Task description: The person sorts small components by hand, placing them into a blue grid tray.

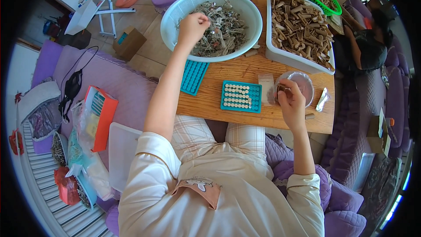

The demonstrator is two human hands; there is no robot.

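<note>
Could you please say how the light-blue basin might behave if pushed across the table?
The basin, thin-walled and plastic-looking, is probably stiff yet light for its size. Its broad shape suggests sliding rather than tipping, while the tangled strands inside may shift in clumps.

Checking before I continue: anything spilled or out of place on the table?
Brown pieces lie loose: one by the basin, one near the right hand. They look stray, since similar ones fill the white bin.

Wooden table, 1 pale blue basin, 1 white bin, 2 teal trays, clear round tub
</note>
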